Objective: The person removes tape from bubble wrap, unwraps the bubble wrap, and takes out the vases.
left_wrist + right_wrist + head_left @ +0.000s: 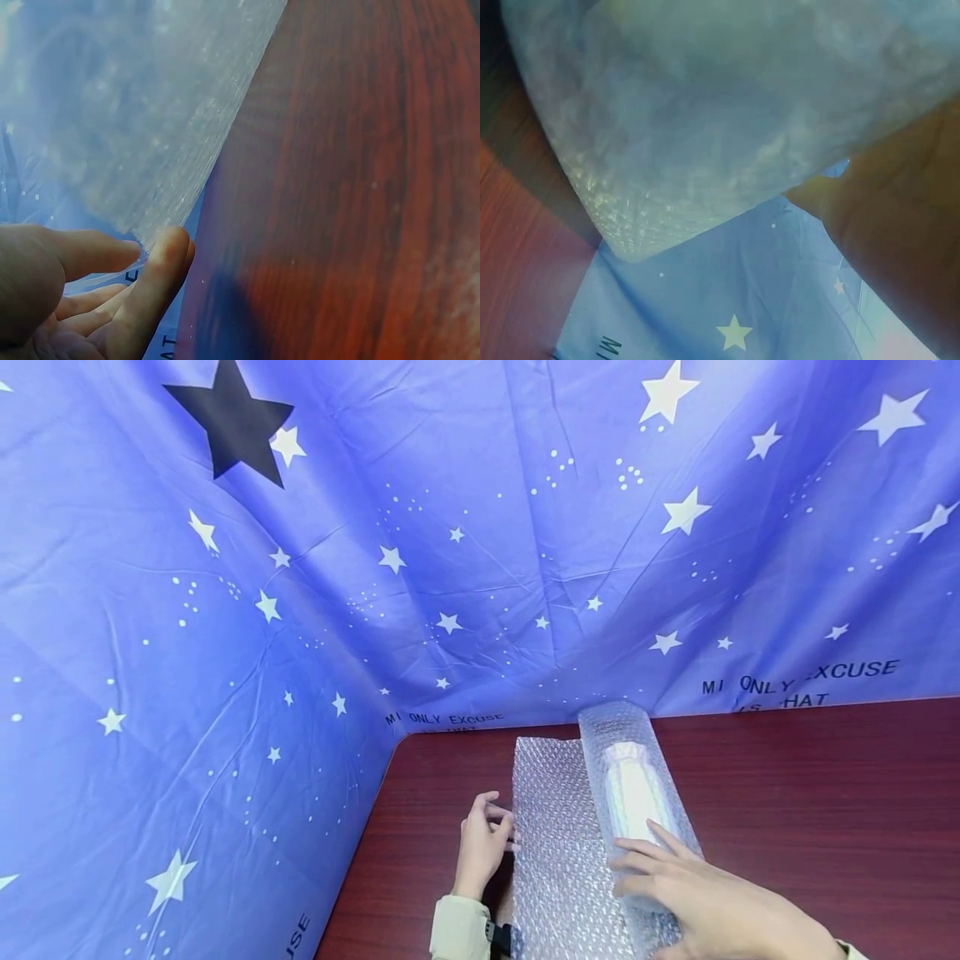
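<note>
A sheet of bubble wrap [564, 827] lies lengthwise on the dark red table. Along its right side, a folded layer covers a white, vase-shaped object [632, 785] with a narrowed neck and flared rim; its lower part is hidden. My left hand [483, 839] is at the sheet's left edge. In the left wrist view, the thumb and index finger [171, 251] pinch that edge. Across the covered object rests my right hand [697, 893], its fingers spread and fairly straight on the plastic. The right wrist view shows the bubble wrap [697, 150] close up and the hand blurred.
The wood-grain table [825, 793] extends to the right of the bundle. Blue star-printed cloth [480, 568] hangs behind the table and along its left side. The far end of the bubble wrap comes up against the back cloth.
</note>
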{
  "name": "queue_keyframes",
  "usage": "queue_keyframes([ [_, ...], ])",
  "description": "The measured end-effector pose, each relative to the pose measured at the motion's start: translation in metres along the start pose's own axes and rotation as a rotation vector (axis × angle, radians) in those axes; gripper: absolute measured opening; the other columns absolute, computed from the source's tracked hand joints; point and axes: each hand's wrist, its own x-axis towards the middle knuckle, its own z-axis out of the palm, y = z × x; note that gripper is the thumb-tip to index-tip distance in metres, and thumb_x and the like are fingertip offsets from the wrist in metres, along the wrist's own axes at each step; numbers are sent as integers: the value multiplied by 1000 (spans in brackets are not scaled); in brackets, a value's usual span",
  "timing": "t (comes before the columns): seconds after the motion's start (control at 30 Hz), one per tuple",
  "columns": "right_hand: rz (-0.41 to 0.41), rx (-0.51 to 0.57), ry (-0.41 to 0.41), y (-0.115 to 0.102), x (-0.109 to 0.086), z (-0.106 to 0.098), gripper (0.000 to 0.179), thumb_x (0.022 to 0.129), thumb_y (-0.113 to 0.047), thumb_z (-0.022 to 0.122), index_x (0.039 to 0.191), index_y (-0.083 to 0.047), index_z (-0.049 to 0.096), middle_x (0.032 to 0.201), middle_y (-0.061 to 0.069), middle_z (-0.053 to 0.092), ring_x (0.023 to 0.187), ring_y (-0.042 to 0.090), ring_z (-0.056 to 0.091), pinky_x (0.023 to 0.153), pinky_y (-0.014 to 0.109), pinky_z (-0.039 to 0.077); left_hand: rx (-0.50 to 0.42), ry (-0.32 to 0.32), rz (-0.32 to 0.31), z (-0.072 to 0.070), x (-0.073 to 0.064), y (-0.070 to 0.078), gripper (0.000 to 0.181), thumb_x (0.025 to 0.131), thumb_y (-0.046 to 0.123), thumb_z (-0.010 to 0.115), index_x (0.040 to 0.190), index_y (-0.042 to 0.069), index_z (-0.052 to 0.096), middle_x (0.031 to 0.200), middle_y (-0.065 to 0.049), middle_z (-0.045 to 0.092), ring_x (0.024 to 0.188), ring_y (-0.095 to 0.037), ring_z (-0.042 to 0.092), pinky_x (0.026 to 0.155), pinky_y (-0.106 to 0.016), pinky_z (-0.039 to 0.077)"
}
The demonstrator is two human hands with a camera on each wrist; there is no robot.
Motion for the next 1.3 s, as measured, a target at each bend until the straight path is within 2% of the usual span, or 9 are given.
queue_keyframes([
  [0.03, -4, -2, 0, 0, 0, 0, 54, 76, -59, 76, 114, -21, 68, 127, 2, 64, 123, 31, 54, 121, 28, -19, -3, 2, 1, 0, -2, 5, 40, 92, -9, 60, 129, -12, 47, 97, -25, 67, 67, -37, 69, 52, -34, 61],
  [0.17, -17, -3, 12, 0, 0, 1, 46, 71, -47, 82, 108, -24, 68, 124, 3, 65, 122, 31, 55, 121, 29, -19, 16, 15, -3, 3, -1, 5, 40, 91, -12, 58, 129, -14, 46, 98, -28, 66, 67, -41, 69, 51, -37, 61],
  [0.27, -20, -2, 46, -2, 1, 0, 41, 71, -43, 83, 104, -27, 67, 122, 0, 64, 120, 29, 56, 122, 29, -16, 12, 11, -9, 2, 1, -3, 42, 91, -9, 60, 130, -11, 47, 98, -24, 67, 67, -36, 70, 50, -33, 60],
  [0.4, -17, -20, 94, -5, 3, -3, 40, 69, -41, 85, 103, -30, 66, 122, -6, 63, 119, 24, 57, 124, 29, -9, -14, -1, -4, 1, 0, -3, 42, 91, -6, 63, 130, -9, 48, 97, -21, 68, 66, -32, 70, 51, -30, 60],
  [0.73, 49, -1, 111, -7, -4, -10, 38, 82, -42, 78, 115, -31, 65, 125, -9, 61, 117, 17, 55, 123, 22, -5, -22, -10, -8, 0, 0, -4, 44, 89, -9, 63, 130, -10, 47, 94, -19, 68, 65, -30, 70, 52, -28, 60],
  [1.03, 32, -35, 179, -6, -8, -15, 34, 81, -43, 79, 109, -29, 67, 119, -11, 63, 114, 14, 56, 124, 23, 1, -26, -15, 1, 1, 0, -4, 47, 86, -10, 63, 130, -11, 47, 93, -20, 69, 64, -33, 70, 51, -28, 60],
  [1.3, 55, 17, 202, -7, -10, -24, 35, 80, -38, 82, 110, -33, 65, 119, -15, 62, 112, 12, 54, 116, 13, 13, -1, -30, -6, 1, 3, -7, 52, 79, -15, 65, 128, -11, 47, 91, -17, 68, 63, -24, 69, 51, -27, 59],
])
